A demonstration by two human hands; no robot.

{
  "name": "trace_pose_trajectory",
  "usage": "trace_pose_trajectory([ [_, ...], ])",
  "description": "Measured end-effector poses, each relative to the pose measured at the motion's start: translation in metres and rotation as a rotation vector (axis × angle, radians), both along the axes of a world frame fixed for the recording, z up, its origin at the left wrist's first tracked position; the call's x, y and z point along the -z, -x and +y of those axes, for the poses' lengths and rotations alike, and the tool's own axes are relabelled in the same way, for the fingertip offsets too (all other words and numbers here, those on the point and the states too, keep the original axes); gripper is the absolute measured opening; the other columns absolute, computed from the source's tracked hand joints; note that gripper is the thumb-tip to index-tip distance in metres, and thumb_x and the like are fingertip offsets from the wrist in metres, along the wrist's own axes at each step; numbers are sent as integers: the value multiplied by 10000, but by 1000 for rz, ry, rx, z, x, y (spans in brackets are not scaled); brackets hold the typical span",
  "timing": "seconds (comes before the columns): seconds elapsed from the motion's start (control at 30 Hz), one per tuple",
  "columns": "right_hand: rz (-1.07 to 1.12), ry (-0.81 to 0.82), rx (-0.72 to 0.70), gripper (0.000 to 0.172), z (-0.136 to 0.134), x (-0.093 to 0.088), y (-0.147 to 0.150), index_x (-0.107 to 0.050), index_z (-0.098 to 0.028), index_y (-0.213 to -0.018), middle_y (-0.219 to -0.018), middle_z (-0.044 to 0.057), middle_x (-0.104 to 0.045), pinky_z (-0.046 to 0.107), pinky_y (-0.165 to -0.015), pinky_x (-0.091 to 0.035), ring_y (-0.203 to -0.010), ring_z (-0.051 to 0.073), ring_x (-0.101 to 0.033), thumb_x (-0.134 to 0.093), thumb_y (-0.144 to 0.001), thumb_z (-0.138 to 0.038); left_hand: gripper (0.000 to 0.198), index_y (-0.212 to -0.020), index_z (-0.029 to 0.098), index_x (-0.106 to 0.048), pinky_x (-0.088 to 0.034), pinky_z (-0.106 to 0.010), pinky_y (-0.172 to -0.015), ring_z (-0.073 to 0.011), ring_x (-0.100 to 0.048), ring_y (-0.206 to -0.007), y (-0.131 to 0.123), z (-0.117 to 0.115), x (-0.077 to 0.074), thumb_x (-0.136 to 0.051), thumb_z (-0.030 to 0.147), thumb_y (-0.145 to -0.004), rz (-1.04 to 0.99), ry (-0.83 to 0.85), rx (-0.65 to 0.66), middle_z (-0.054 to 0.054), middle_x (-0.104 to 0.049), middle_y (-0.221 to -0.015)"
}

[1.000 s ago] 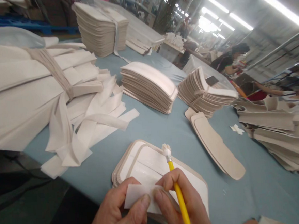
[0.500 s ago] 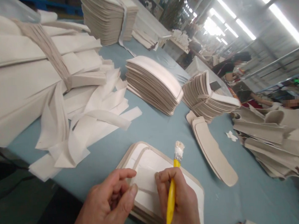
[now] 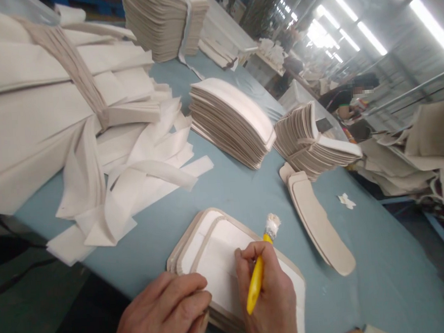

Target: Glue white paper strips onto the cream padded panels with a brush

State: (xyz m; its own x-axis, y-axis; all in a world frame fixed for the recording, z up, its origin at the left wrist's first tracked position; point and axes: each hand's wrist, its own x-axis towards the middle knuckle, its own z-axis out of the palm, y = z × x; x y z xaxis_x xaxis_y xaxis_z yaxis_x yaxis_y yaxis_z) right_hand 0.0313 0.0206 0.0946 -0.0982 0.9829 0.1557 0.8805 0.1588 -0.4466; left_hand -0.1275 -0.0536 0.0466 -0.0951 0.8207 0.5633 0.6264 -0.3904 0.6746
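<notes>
My right hand (image 3: 268,290) is closed round a yellow-handled brush (image 3: 256,286). Its white-coated bristles point up and away from the work. The right fingertips touch the top of a stack of rounded white panels with beige edges (image 3: 216,250). My left hand (image 3: 167,312) grips the near-left edge of this stack, its fingers together on top and the thumb lower, against the side. Part of the stack is hidden behind both hands. Two or so curved beige pieces (image 3: 321,225) lie on the table to the right of the brush.
A curved stack of panels (image 3: 230,123) stands farther back, beside a tied bundle (image 3: 315,144). Long white strips (image 3: 142,177) and large tied sheets (image 3: 24,109) cover the left. A tall strapped stack (image 3: 159,29) is behind. Loose beige pieces (image 3: 404,159) lie right; a person (image 3: 348,99) is beyond.
My left hand has lowered onto the stack's edge, and its raised fingers have come together. The right hand barely moved. The beige pieces at far right have shifted away from the table's edge.
</notes>
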Motion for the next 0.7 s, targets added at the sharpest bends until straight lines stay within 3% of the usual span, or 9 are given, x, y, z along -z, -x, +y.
trace_pose_trajectory([
  [0.17, -169, -66, -12, 254, -1, -1, 3, -509, -278, -900, -553, -87, -539, 269, -495, -344, -444, 175, -584, -429, -1072, -448, 228, -1056, 230, -716, -562, -217, -897, -144, -721, -923, 2, 1, 11, -548, 112, -958, 60, -52, -53, -33, -803, -1021],
  [0.43, -341, -228, -24, 294, -4, 11, 4, -526, -281, -900, -562, -77, -587, 295, -471, -293, -483, 197, -649, -374, -1092, -444, 204, -1071, 220, -734, -546, -266, -957, -160, -674, -1025, 3, 4, 0, -553, 156, -1004, 130, 14, -81, -16, -796, -1074],
  [0.7, -371, -248, -13, 315, -2, 13, 6, -546, -279, -909, -693, -40, -660, 311, -542, -340, -596, 208, -671, -365, -1094, -458, 259, -1042, 186, -730, -509, -266, -978, -145, -657, -1033, 0, 9, 2, -473, 157, -1056, 146, -16, -36, -13, -789, -1045],
])
